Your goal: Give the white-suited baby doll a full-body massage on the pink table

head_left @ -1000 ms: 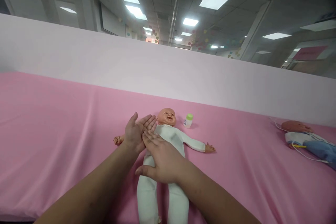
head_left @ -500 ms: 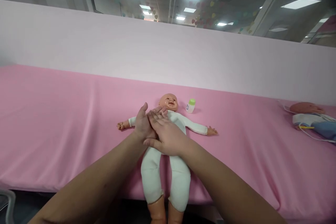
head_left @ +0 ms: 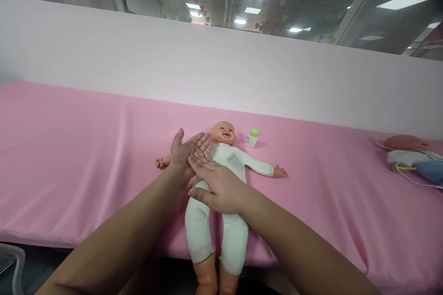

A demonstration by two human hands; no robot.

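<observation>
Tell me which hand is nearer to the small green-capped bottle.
Right. The right hand lies flat on the doll, its torso, below-left of the bottle. The left hand, palm up, is farther off, past the doll's head.

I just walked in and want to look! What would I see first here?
First the doll in a white suit, lying face up in the middle of the pink sheet. Both hands are open above its chest, the left hand palm up and the right hand with its fingers laid across that palm. A small green-capped bottle stands by the doll's head, and a second doll lies far right.
</observation>
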